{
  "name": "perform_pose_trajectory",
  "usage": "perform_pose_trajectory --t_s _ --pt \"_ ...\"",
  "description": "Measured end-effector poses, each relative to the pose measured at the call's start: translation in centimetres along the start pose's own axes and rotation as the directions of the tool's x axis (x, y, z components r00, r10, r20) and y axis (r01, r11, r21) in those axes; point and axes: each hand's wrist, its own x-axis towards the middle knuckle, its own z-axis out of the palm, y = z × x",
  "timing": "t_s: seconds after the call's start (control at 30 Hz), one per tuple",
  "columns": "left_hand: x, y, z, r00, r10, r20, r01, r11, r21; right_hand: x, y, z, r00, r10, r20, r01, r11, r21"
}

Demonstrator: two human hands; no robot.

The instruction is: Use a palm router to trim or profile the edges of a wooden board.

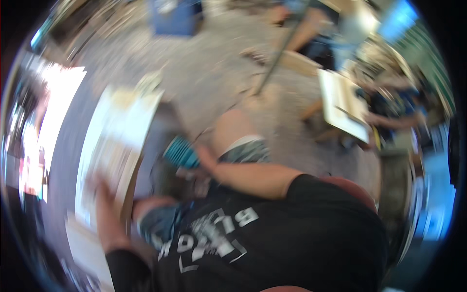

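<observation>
Brown wooden strips on the pale board are overlapped by the left hand; the right hand is seen beside a striped turquoise object. Whether fingers are spread or pinching cannot be told. By uneven pushing, strips could be slid off.

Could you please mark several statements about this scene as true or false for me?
1. The person's left hand is at the pale wooden plank on the left side. True.
2. The person's right hand is at the far right edge of the picture. False: it is beside the teal striped, rounded object; blur hides whether it grips it.
3. The blue, box-shaped object near the top is left of the thin dark-green pole. True.
4. The black short-sleeved T-shirt is plain. False: it has white printing on its front.
5. A light-brown wooden strip lies on the flat white board at the right. True.
</observation>
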Motion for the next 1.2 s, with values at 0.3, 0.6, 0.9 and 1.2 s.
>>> perform_pose_trajectory --t_s 0.3,0.6,0.9,1.2 --pt "-10.8 10.1 -9.7 0.77 0.604 0.204 -0.613 0.79 -0.024 -0.6 2.2 0.3 0.771 -0.537 0.341 0.635 0.686 -0.355" --pt "-1.3 -2.6 -9.8 0.976 0.042 0.216 -0.081 0.981 0.174 1.3 3.1 -1.1 0.815 -0.468 0.342 0.562 0.781 -0.271" --pt "-14.6 2.5 -9.9 0.868 0.478 0.133 -0.482 0.876 -0.006 1.8 -1.4 1.4 0.777 -0.442 0.448 0.601 0.734 -0.316" --pt "-26.1 11.9 -12.9 0.718 0.679 0.154 0.13 0.086 -0.988 3.5 -1.1 3.3 0.821 -0.347 0.453 0.453 0.879 -0.149"
